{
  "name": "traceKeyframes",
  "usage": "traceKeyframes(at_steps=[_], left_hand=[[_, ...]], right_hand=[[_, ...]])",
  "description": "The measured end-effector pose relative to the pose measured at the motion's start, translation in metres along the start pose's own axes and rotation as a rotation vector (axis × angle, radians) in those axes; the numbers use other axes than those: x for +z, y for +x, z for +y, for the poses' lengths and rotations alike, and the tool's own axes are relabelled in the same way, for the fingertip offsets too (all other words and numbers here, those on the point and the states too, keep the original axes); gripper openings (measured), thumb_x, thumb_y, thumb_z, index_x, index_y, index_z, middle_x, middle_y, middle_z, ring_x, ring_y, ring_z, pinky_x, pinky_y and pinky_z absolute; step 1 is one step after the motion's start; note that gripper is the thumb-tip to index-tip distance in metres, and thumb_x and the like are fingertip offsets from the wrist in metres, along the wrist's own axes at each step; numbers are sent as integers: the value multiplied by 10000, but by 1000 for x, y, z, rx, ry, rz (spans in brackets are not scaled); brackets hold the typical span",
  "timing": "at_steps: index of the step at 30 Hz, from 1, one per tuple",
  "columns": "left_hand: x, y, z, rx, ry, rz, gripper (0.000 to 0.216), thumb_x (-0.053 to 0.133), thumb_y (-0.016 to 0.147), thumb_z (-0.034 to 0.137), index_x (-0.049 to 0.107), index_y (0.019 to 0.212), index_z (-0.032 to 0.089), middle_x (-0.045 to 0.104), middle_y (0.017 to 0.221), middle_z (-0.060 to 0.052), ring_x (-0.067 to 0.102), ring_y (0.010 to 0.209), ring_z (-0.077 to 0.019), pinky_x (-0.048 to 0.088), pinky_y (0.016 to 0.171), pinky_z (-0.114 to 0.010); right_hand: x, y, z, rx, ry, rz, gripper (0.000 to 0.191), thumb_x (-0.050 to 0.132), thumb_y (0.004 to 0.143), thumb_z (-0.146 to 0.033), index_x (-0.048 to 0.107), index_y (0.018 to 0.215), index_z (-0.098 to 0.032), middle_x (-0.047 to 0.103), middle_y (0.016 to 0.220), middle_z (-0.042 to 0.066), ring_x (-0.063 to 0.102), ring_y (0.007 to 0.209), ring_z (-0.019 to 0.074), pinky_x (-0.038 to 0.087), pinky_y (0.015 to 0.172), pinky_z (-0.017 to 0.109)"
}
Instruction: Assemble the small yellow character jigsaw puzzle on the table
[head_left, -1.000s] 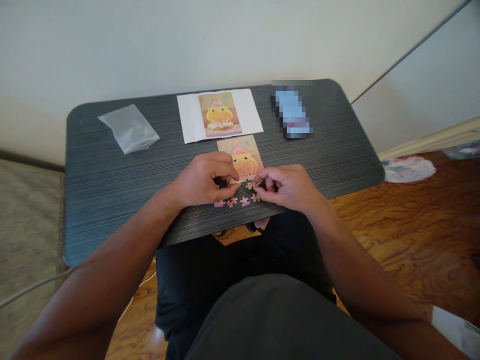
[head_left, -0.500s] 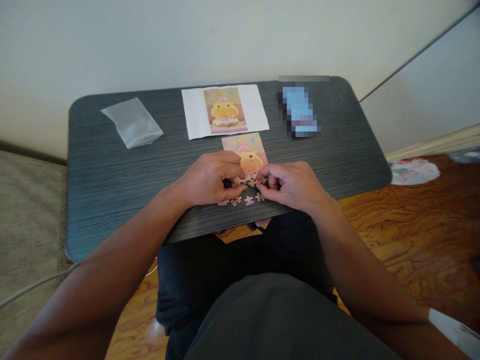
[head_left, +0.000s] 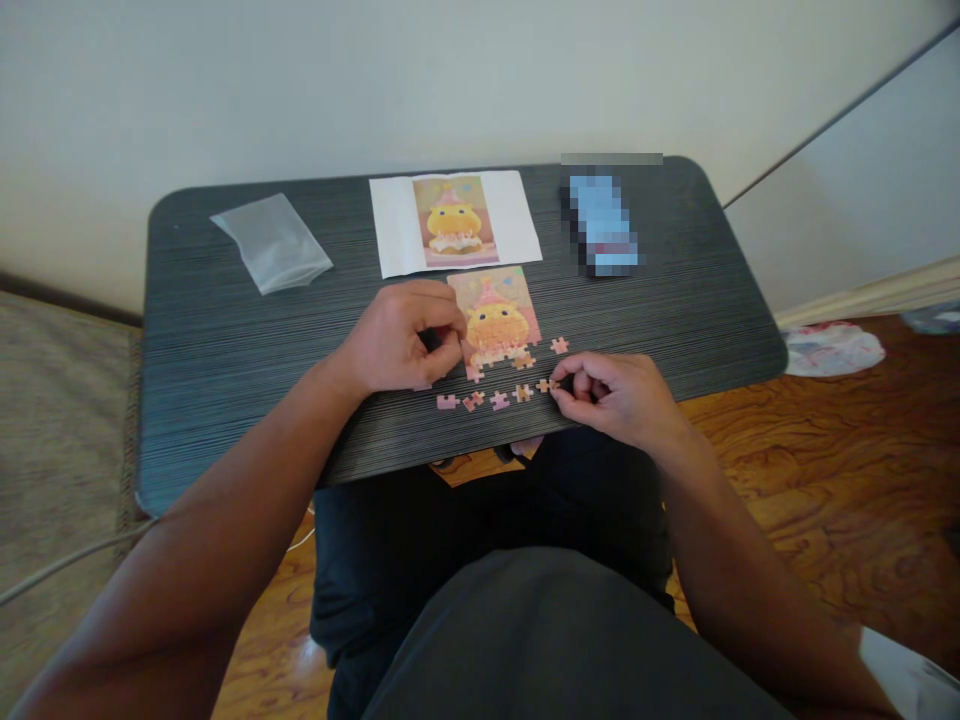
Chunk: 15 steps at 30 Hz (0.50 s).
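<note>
A partly assembled jigsaw puzzle [head_left: 499,322] with a yellow animal in a pink party hat lies on the dark table. My left hand [head_left: 409,335] is at its left edge, thumb and forefinger pinched together; whatever is between the tips is hidden. Below and right of the puzzle, my right hand [head_left: 611,395] pinches a small jigsaw piece [head_left: 545,386] at the table surface. Loose pieces lie in a row under the puzzle, among them a pink piece [head_left: 448,402] and a brownish piece [head_left: 523,393]. Another pink piece [head_left: 559,345] rests just above my right fingertips.
Behind the puzzle is a white sheet [head_left: 517,215] printed with the same picture. A clear plastic bag [head_left: 281,245] lies at the back left, a blurred-out phone-like object [head_left: 602,222] at the back right. The table [head_left: 240,370] meets a pale wall.
My right hand has moved away from the puzzle's lower edge, right and toward me, to a loose piece. My left hand has drawn back left and up, uncovering more of the puzzle.
</note>
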<state>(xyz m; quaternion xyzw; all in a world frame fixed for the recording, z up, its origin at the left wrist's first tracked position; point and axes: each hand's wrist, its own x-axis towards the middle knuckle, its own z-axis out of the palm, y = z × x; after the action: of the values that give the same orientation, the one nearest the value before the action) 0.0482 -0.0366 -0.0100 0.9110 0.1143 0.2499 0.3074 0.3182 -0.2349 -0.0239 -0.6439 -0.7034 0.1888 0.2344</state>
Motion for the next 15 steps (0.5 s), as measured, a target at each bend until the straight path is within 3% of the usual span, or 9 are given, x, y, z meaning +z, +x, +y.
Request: traceKeyframes(at_steps=[9,15], left_hand=[[2,-2,-9,7,14,47,169,608,778,130,751,820,209,634,697,-9,554,645,-146,412,616,-327],[2,0,-6,-53,-6,1,137,653,835,188,777,863,238,645,725,-16,572,669,-152,426,625,-319]], right_hand=[[6,6,-7,-14,88,44,109,762,900,-276,737,1004,-253,617,628,-84,524,524,105,404,598,270],[11,15,-24,-45,88,27,106,754,920,-284,738,1017,-244,627,635,-82,536,537,103,389,602,269]])
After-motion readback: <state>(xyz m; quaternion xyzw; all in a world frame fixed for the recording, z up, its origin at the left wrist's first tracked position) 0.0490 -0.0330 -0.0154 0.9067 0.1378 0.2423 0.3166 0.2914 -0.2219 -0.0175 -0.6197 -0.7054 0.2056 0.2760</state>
